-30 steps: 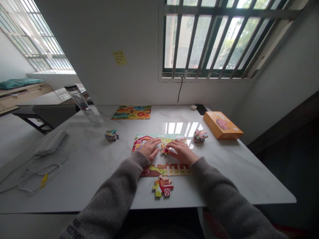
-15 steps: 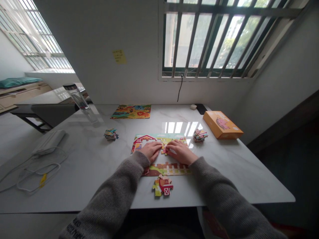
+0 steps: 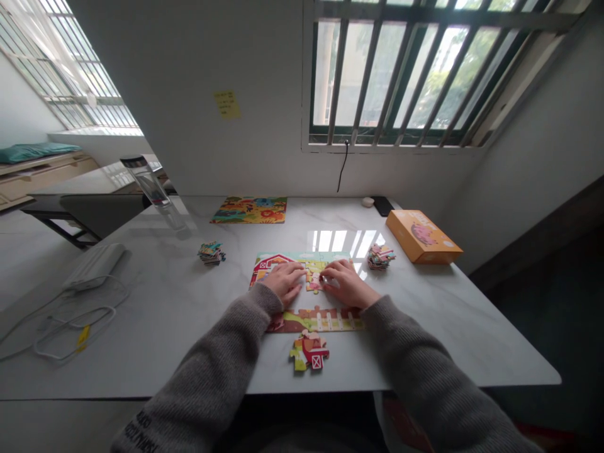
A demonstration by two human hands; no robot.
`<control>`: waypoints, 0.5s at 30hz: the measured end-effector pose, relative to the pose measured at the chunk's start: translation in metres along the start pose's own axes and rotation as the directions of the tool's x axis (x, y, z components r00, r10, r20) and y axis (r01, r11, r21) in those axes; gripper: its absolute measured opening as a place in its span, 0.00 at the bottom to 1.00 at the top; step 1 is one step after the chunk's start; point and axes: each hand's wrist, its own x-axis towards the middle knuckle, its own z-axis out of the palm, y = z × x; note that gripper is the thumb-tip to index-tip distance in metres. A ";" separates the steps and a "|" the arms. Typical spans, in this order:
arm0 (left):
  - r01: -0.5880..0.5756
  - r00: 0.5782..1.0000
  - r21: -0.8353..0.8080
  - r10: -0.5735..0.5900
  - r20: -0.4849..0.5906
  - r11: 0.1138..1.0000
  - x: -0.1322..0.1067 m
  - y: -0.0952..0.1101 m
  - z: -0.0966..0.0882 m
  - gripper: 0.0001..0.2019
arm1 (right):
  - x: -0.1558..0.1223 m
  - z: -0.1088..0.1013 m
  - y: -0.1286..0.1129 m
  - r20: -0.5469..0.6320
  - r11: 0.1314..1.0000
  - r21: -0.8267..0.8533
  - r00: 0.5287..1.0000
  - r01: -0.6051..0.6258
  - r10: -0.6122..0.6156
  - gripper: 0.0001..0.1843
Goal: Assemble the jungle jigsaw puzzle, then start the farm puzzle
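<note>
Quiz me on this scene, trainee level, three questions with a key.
1. True or false: the person's left hand rests on the red barn corner of the partly built farm jigsaw puzzle.
2. Which lies nearest the near edge of the table?
A) a loose cluster of red-and-yellow jigsaw pieces
B) an orange cardboard box
C) a clear glass bottle
3. How many small stacks of jigsaw pieces lie on the white marble table?

Key: 1 true; 2 A; 3 two
</note>
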 end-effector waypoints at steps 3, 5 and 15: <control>0.113 0.991 0.009 -0.113 -0.070 0.993 -0.005 -0.011 -0.014 0.22 | -0.001 0.000 0.000 0.038 0.999 -0.021 0.999 -0.028 0.029 0.11; 0.177 0.983 0.034 -0.176 -0.049 0.984 -0.010 -0.017 -0.021 0.25 | -0.001 0.000 -0.001 0.050 0.999 -0.031 0.998 -0.042 0.044 0.11; 0.217 0.963 0.172 -0.240 0.125 0.961 -0.019 -0.021 -0.011 0.27 | 0.000 -0.002 -0.006 0.054 0.997 -0.054 0.997 -0.050 0.053 0.10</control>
